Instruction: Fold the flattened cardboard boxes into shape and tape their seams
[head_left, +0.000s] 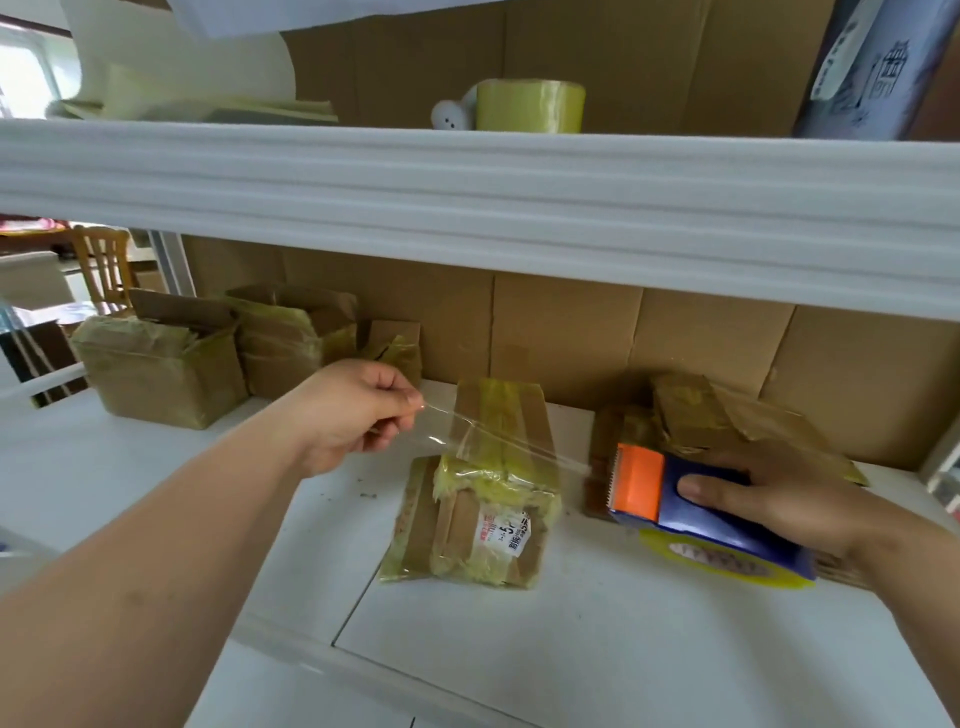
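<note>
A: Nearest: right hand wrapped round blue tape dispenser, thumb along its side, orange toothed blade pointing left; yellowish roll seated underneath.

B: Left hand?

A: Fingers curled, thumb and forefinger pinching free end of clear tape strip. Strip stretched taut from dispenser blade to that pinch, passing over the box, not yet pressed down.

B: Box position?

A: Small cardboard box on white shelf surface, between the two hands, folded into shape. Old yellowed tape and a torn printed label on its near face; one flap sticking out at left.

B: Progress estimate?

A: Folding of this box judged done; taping of its seam pending. Beyond right hand: stack of flattened boxes, exact count not readable, judged still to fold.

B: Finished ones?

A: Far left against cardboard backing: two standing boxes, flaps up, plus one smaller piece beside them, state unclear.

B: Tally?

A: One dispenser, one box in work, two formed at back, one flat stack. Upper shelf: one spare tape roll, one white rounded object next to it.
</note>
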